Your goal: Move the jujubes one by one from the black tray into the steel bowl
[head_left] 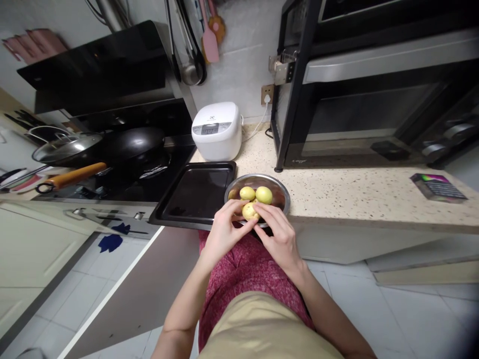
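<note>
A pale yellow potato (250, 211) with small dimples is held over the near side of a round metal bowl (283, 195). My left hand (226, 227) grips it from the left between thumb and fingers. From the other side my right hand (279, 232) has its fingertips closed on the same potato. Behind it in the bowl lie another yellow potato (247, 193) and a rounder, slightly greenish one (264, 195). Part of a further yellow piece shows between them, mostly hidden.
A black baking tray (198, 192) sits left of the bowl, with a white rice cooker (217, 132) behind it. Further left, a wok (130, 142) stands on the stove. To the right are a black oven (352, 119) and a small box (437, 187).
</note>
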